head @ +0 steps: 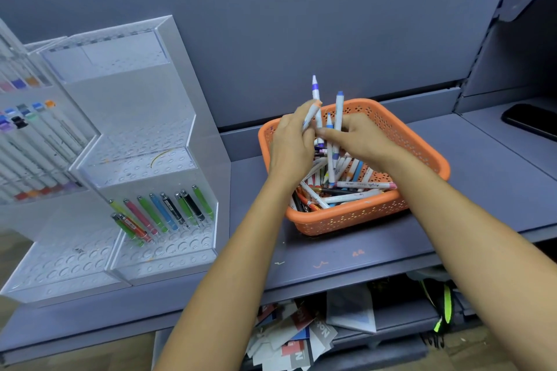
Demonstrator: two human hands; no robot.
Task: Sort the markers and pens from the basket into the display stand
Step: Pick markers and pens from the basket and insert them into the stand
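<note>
Evidently gathering a batch, the left hand grips an orange-capped marker and the right hand pinches blue-capped markers upright over the orange basket. Held upright, their caps likely show for matching to the display stand, which sits well apart to the left.

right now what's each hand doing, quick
Left hand: grips an orange-capped marker.
Right hand: grips blue-capped markers.

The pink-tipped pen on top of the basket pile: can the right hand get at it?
Probably yes: the pink-tipped pen lies uncovered close to the right hand, though its fingers grip markers.
</note>
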